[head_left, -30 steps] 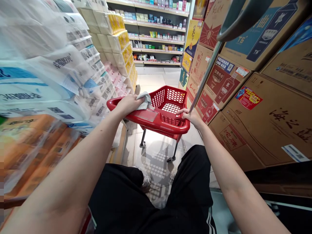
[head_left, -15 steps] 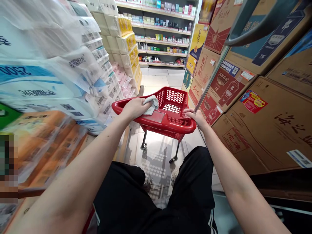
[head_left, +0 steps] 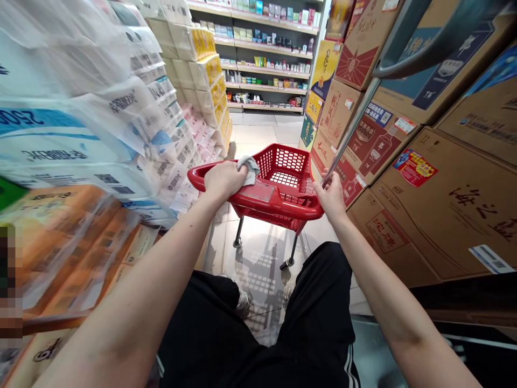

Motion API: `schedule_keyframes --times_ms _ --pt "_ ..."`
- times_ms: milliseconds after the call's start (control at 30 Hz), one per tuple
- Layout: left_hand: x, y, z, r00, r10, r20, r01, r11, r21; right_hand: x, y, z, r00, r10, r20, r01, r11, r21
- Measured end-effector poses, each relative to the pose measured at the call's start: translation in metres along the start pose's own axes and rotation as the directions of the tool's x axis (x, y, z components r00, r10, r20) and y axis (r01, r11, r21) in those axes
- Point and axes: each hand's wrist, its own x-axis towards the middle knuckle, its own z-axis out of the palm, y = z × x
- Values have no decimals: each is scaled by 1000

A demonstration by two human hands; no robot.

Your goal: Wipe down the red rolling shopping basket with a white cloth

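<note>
Evidently, wiping is in hand. The red shopping trolley (head_left: 280, 189) stands on the tiled floor (head_left: 258, 121), its long axis running forward, basket toward the stocked shelves (head_left: 262, 50). The left hand's (head_left: 226, 179) fingers clamp a grey cloth (head_left: 251, 175) on the handle (head_left: 297, 210); the right hand's (head_left: 333, 196) fingers curl round a metal pole (head_left: 354, 129). Further strokes would call for a steady trolley.

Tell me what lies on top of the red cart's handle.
On the handle are the left hand and a pale cloth, beside a flat panel. The surface under hand and cloth is covered and cannot be seen. I cannot tell whether the right hand touches the handle.
</note>
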Motion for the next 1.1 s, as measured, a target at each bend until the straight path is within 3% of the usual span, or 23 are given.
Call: schedule_keyframes --times_ms 100,200,533,733,933,1100 --pt "1 1 3 1000 -4 -29 5 1000 22 -8 -14 0 982 -120 -147 101 986 -129" --pt "1 4 6 998 -4 -57 5 1000 29 -13 -22 -2 962 -199 -187 157 963 -217" --pt "-5 17 5 995 -21 -100 23 1000 10 -14 -46 -18 901 -425 -88 339 817 -467" --pt "-6 21 3 996 -5 -85 5 1000 -6 -10 -40 -20 915 -401 -43 348 839 -419" --pt "-3 19 5 998 -5 -66 3 999 -35 -5 -39 -19 922 -352 161 382 892 -241" --pt "-6 15 4 996 17 -86 -21 998 -52 -1 -33 -16 924 -179 338 227 968 -107"
